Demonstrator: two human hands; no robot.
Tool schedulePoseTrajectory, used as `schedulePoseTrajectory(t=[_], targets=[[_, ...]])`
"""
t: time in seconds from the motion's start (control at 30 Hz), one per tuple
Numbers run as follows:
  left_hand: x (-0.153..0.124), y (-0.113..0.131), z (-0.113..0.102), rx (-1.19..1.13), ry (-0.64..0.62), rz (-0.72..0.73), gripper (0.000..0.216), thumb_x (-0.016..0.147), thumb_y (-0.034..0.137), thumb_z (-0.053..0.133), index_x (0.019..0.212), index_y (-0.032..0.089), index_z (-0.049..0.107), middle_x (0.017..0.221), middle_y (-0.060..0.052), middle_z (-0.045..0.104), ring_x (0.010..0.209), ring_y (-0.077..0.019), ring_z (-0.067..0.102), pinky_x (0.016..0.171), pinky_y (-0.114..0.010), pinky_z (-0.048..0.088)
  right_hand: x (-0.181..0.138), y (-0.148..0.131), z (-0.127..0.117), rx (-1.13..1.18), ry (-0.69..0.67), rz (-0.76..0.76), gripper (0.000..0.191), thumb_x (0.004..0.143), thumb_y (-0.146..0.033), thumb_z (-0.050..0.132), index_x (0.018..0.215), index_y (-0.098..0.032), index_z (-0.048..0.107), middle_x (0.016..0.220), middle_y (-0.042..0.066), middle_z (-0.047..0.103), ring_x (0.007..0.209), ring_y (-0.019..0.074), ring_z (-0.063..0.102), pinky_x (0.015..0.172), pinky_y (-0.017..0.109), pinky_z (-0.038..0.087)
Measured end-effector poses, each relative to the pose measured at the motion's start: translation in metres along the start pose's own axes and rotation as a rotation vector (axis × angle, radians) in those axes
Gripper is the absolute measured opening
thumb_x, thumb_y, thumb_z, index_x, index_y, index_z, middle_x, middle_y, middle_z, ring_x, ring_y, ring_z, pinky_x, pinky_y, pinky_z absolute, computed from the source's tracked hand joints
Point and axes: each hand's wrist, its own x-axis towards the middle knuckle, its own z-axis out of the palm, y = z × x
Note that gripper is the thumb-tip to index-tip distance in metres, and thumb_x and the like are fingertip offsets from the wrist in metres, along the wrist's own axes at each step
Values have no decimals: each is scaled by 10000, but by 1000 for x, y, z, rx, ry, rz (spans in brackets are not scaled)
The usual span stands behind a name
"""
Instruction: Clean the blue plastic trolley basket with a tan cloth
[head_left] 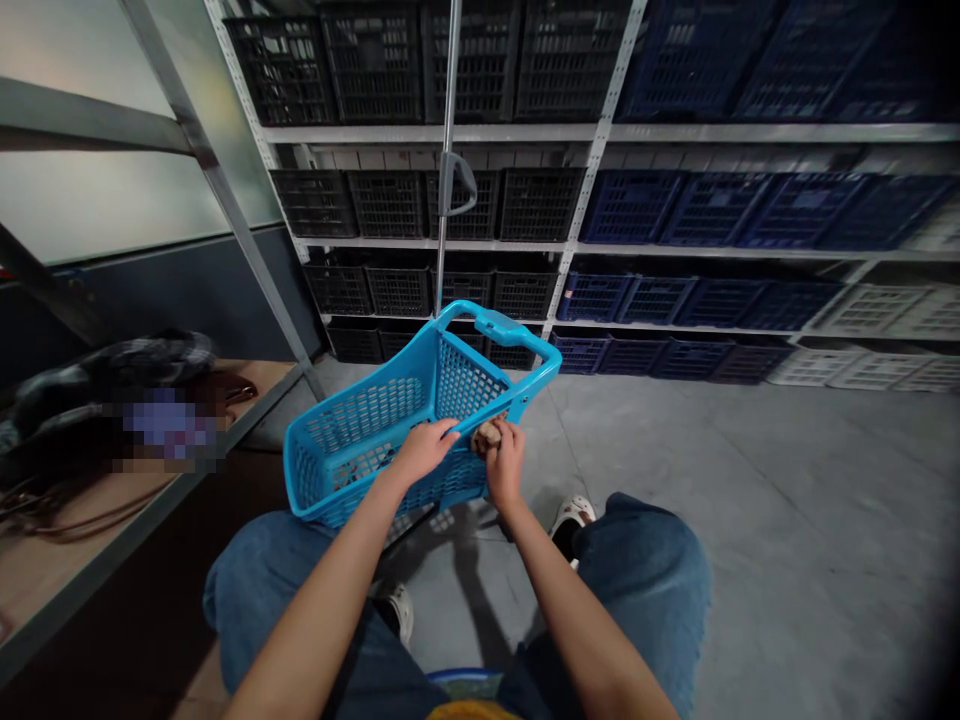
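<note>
My right hand (506, 465) is closed around a small brown lump (486, 436), held at the near rim of the basket (352, 425) at 12 o'clock. My left hand (424, 450) lies on that rim at 9 o'clock of the lump, fingers bent toward it; I cannot tell whether it grips. Crates (390, 205) fill the shelves beyond, and a bag (112, 375) lies at 9 o'clock.
</note>
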Motion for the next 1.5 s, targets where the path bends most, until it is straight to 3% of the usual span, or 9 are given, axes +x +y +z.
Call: schedulePoseTrajectory(t=[0.1, 0.27, 0.5, 0.67, 0.8, 0.93, 1.13, 1.33, 1.5], targets=[[0, 3, -2, -31, -11, 4, 376, 958, 390, 406, 1227, 244, 623, 1189, -34, 689, 1056, -193, 651, 940, -282, 464, -5, -10, 11, -4, 140, 74, 553, 810, -96, 370, 1349, -175, 463, 1317, 149, 433, 1261, 231, 424, 1082, 472, 362], [0, 8, -5, -24, -20, -39, 397, 956, 397, 399, 1237, 233, 625, 1224, -40, 673, 1100, -204, 632, 970, -290, 453, -29, -5, 19, 2, 4, 47, 545, 847, -113, 325, 1370, -190, 457, 1347, 150, 453, 1289, 242, 417, 1078, 495, 364], [2, 5, -3, -30, -9, -39, 386, 961, 366, 388, 1227, 233, 635, 1207, -29, 682, 1083, -195, 640, 972, -288, 455, -2, -30, 25, 41, 163, 196, 603, 859, -127, 336, 1457, -199, 320, 1329, 156, 409, 1290, 245, 383, 1084, 467, 335], [2, 6, -4, -26, -16, -43, 396, 966, 372, 372, 1235, 237, 631, 1203, -30, 684, 1085, -192, 643, 957, -279, 464, -32, -12, 26, 37, 27, 100, 582, 861, -113, 301, 1434, -199, 353, 1326, 145, 433, 1264, 238, 415, 1070, 498, 340], [2, 7, -3, -8, -12, -67, 394, 960, 368, 385, 1245, 243, 627, 1216, -31, 678, 1102, -201, 634, 983, -288, 450, -23, -17, 27, 41, 113, 182, 560, 869, -147, 323, 1425, -198, 368, 1240, 145, 471, 1181, 237, 461, 1034, 481, 375], [2, 8, -3, 6, -25, -69, 380, 958, 355, 395, 1237, 252, 632, 1212, -25, 680, 1086, -204, 641, 981, -293, 452, -3, -32, 33, 54, 182, 243, 605, 849, -144, 344, 1452, -201, 322, 1274, 150, 415, 1236, 242, 398, 1073, 451, 330], [0, 9, -4, 28, -9, -49, 393, 965, 379, 383, 1240, 240, 626, 1202, -37, 684, 1082, -216, 645, 958, -299, 462, -34, -19, 38, 72, 150, 300, 587, 836, -141, 320, 1420, -179, 355, 1232, 153, 428, 1183, 243, 438, 1045, 451, 356], [0, 7, -3, 24, 0, -22, 374, 963, 363, 396, 1226, 242, 632, 1195, -35, 687, 1070, -216, 651, 941, -295, 469, -2, -35, 39, 53, 235, 273, 614, 833, -130, 332, 1444, -190, 318, 1345, 164, 348, 1295, 256, 353, 1102, 461, 286], [0, 6, -1, 45, 6, -25, 395, 967, 377, 379, 1236, 228, 627, 1179, -53, 694, 1059, -227, 656, 936, -311, 472, -26, -22, 45, 84, 193, 331, 600, 825, -111, 303, 1421, -171, 348, 1311, 166, 404, 1261, 244, 397, 1084, 458, 321]])
